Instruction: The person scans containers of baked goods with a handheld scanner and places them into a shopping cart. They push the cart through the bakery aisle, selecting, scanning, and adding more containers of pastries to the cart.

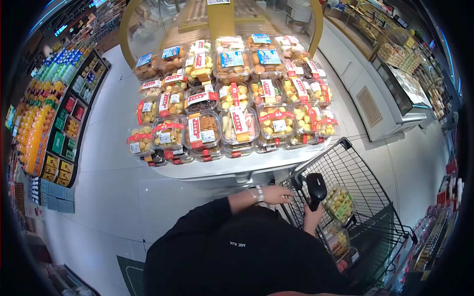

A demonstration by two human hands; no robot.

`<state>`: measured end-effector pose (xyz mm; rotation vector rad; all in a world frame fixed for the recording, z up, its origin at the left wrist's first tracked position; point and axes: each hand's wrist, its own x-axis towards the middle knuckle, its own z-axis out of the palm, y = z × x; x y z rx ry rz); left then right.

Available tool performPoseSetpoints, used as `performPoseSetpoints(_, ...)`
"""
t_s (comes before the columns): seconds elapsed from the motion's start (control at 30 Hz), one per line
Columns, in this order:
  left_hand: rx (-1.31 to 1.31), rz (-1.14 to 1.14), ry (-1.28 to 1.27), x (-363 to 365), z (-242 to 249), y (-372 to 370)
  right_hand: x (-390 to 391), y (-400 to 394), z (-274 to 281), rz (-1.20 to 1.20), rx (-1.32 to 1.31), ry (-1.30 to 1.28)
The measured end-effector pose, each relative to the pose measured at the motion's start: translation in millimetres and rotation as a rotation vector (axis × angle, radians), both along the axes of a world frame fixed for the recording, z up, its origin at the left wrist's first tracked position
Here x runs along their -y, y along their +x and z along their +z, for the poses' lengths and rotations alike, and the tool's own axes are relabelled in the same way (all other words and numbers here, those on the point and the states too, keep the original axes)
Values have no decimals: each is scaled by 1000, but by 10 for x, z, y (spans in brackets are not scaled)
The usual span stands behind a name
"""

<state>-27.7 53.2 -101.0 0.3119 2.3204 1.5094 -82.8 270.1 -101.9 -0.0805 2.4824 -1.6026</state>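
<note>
1. My right hand (313, 215) is wrapped tight around the grip of a black scanner (316, 189), right of centre in the lower half of the frame.
2. My left hand (275, 194) lies flat, fingers loosely spread, on the near rim of the shopping cart (365, 172), just left of the scanner.
3. The cart's black wire basket fills the lower right; clear boxes of yellow pastries (339, 202) sit inside it, directly below the scanner.
4. Above, in the middle of the frame, a round white display table (232, 167) carries stacked clear boxes with red labels (202, 130).
5. Drink shelves (44, 123) line the left edge; a counter (375, 103) runs along the upper right.
6. The scanner is glossy black with a bulging head.
7. Its long axis runs roughly up and down the frame, head uppermost, handle down in my fist.
</note>
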Motion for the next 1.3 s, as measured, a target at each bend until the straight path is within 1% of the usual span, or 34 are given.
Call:
performPoseSetpoints(0.03,10,61,137,182,318,154,-48,-59,-246,26,-182,52)
performPoseSetpoints(0.07,26,120,272,372,709,340,74,-5,44,-3,-144,42)
performPoseSetpoints(0.1,54,283,367,540,965,497,78,-11,97,9,-125,30)
performPoseSetpoints(0.13,77,446,456,741,1139,627,108,-24,115,-41,-110,116)
performPoseSetpoints(0.17,14,571,365,1017,1193,730,170,-46,126,-94,-99,198)
performPoseSetpoints(0.2,-36,750,511,1247,1303,855,174,-53,134,-100,-83,282)
performPoseSetpoints(0.23,-13,958,491,1460,1531,937,174,-81,105,-96,-72,275)
performPoseSetpoints(0.27,-80,1127,503,1799,1456,995,159,-102,80,-100,-57,272)
performPoseSetpoints(0.3,-142,1268,486,2030,1594,991,162,-94,64,-108,-42,273)
performPoseSetpoints(0.33,-192,1332,544,2379,1573,992,237,-106,231,-144,22,345)
performPoseSetpoints(0.37,-240,1429,541,2707,1514,961,257,-116,190,-150,23,344)
performPoseSetpoints(0.4,-237,1521,533,3010,1467,881,252,-141,119,-178,10,368)
performPoseSetpoints(0.43,-223,1565,502,3301,1368,807,259,-136,79,-210,-3,394)
performPoseSetpoints(0.47,-214,1602,472,3596,1272,715,309,-123,141,-227,25,466)
performPoseSetpoints(0.5,-212,1585,481,3871,1124,639,343,-111,143,-245,22,469)
performPoseSetpoints(0.57,-101,1787,423,4334,914,467,397,-107,103,-315,22,544)
performPoseSetpoints(0.6,-101,1766,434,4452,919,407,418,-93,69,-351,-14,525)
performPoseSetpoints(0.67,158,1747,231,4672,905,316,442,-99,51,-383,-23,507)
performPoseSetpoints(0.7,156,1732,241,4810,866,303,474,-92,56,-392,-24,488)
performPoseSetpoints(0.77,270,1577,180,5041,753,295,542,-55,67,-429,-73,529)
performPoseSetpoints(0.83,242,1546,175,5051,783,333,615,-23,117,-472,-92,556)
performPoseSetpoints(0.9,248,1452,375,5071,841,369,646,-36,121,-464,-68,550)
performPoseSetpoints(0.93,287,1425,530,5157,796,382,648,-49,75,-469,-100,546)
performPoseSetpoints(0.97,187,1442,589,5204,726,377,611,-35,34,-483,-128,551)
performPoseSetpoints(1.0,239,1409,610,5261,753,430,586,-39,-1,-484,-131,571)
performPoseSetpoints(1.07,182,1354,634,5270,793,624,513,-83,-114,-490,-144,604)
performPoseSetpoints(1.13,173,1323,693,5107,1048,909,527,-78,-95,-516,-171,583)
performPoseSetpoints(1.17,197,1371,645,5088,1138,1076,565,-66,-45,-523,-168,570)
performPoseSetpoints(1.2,155,1377,612,5148,1111,1256,572,-70,-34,-528,-140,553)
performPoseSetpoints(1.23,129,1336,614,4997,1243,1359,573,-71,-20,-537,-111,536)
performPoseSetpoints(1.3,115,1265,614,4686,1617,1393,601,-83,43,-541,-81,583)
